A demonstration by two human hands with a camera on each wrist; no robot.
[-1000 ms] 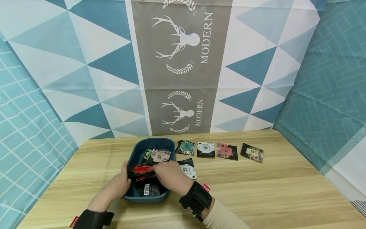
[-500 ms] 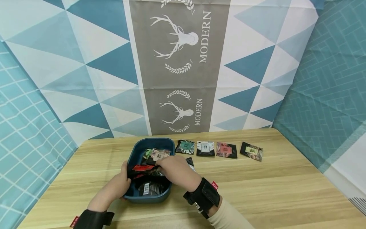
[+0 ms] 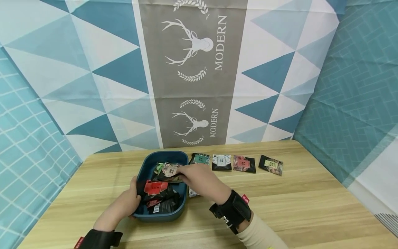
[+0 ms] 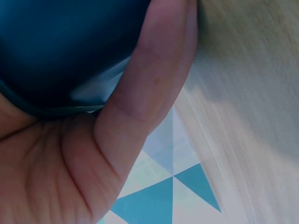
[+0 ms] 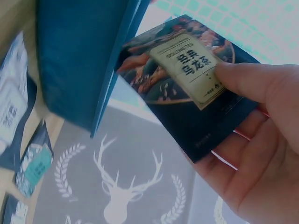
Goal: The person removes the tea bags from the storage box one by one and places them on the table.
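Note:
My right hand (image 3: 203,183) is over the right rim of a blue plastic box (image 3: 161,218), pinching a black tea sachet (image 5: 187,98) between thumb and fingers. A pale yellow label with Chinese writing shows on that sachet in the right wrist view. My left hand (image 3: 126,202) grips the box by its left wall; in the left wrist view a digit lies along the box. Inside lie more sachets: a beige-labelled one (image 3: 169,170) towards the back, a red-labelled one (image 3: 155,187) by my left hand, and a dark one with a barcode (image 3: 163,206) in front.
Right of the box, a row of sachets lies along the table's back: green-labelled (image 3: 201,158), white-labelled (image 3: 221,162), red-labelled (image 3: 244,163) and yellow-labelled (image 3: 271,165). Another sachet (image 3: 192,193) is mostly hidden under my right hand. A patterned cloth (image 3: 192,69) hangs behind the wooden table (image 3: 264,204).
My right hand has moved right and slightly up, drawing the yellow-labelled sachet out from among the others. The red-labelled sachet in the box now lies flatter. My left hand stays on the box.

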